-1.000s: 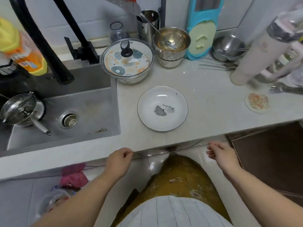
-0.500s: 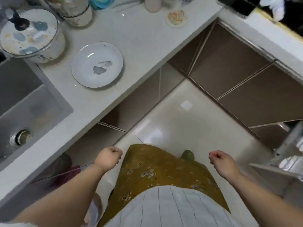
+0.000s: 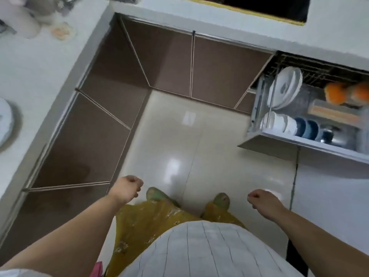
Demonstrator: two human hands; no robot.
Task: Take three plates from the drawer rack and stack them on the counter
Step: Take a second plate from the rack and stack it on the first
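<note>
The pulled-out drawer rack [image 3: 299, 143] stands open at the right. Upright white plates [image 3: 285, 89] lean in its wire slots, with white bowls [image 3: 279, 122] and blue bowls [image 3: 306, 127] in front of them. One white plate [image 3: 5, 124] lies on the counter [image 3: 40, 72] at the far left edge, mostly cut off. My left hand [image 3: 126, 188] and my right hand [image 3: 263, 201] hang low over the floor, both loosely fisted and holding nothing, well short of the rack.
Brown cabinet doors [image 3: 169, 62] line the corner under the L-shaped counter. A pale cylinder [image 3: 20, 19] and a small patterned disc [image 3: 61, 32] sit at the counter's upper left. Orange items [image 3: 345, 92] lie in the rack. Glossy tiled floor [image 3: 189, 146] lies ahead.
The view has swung right from the sink and counter plate to the corner cabinets and the open drawer rack. Both hands stay fisted and low, holding nothing.
</note>
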